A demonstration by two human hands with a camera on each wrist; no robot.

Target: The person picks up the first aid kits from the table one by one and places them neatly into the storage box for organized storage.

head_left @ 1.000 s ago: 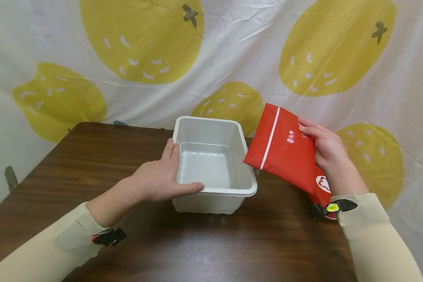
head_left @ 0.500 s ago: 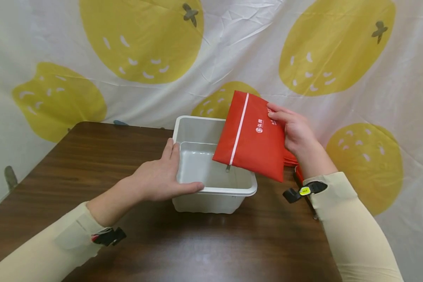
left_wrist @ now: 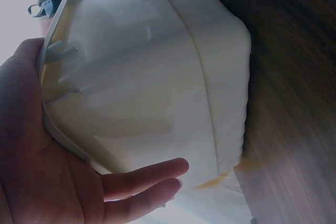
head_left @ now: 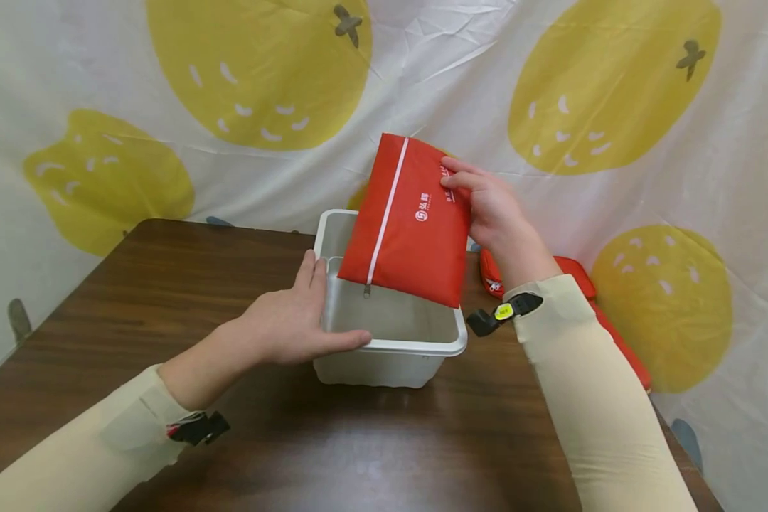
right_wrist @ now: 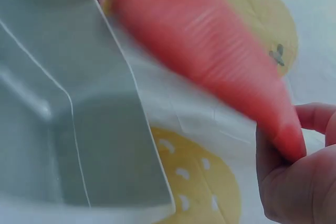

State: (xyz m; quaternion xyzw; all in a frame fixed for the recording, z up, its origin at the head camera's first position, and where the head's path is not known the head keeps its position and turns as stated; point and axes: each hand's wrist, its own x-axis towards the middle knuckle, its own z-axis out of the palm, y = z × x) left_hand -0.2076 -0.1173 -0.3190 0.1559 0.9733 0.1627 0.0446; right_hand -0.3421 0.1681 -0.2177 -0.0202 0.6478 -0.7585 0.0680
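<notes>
My right hand (head_left: 494,210) grips a flat red zippered pouch (head_left: 400,235) by its right edge, fingers on the front face. A white stripe and white print cross the pouch, and a zipper pull dangles from its lower edge. It hangs tilted above a light grey plastic bin (head_left: 397,348), covering part of the bin's far and right walls. In the right wrist view the pouch (right_wrist: 199,40) is blurred by motion. My left hand (head_left: 288,323) rests against the bin's near left corner, thumb along the front rim, straight fingers along the left side.
The bin stands on a dark wooden table (head_left: 185,299). Behind my right forearm lies a red case (head_left: 574,274) with a zipper, and more red material (head_left: 622,348) sits by the table's right edge. A lemon-print curtain (head_left: 448,78) hangs behind.
My right hand has carried the pouch leftward and upward from the bin's right side to above it. The red things at the right are now more exposed. My left hand keeps its place.
</notes>
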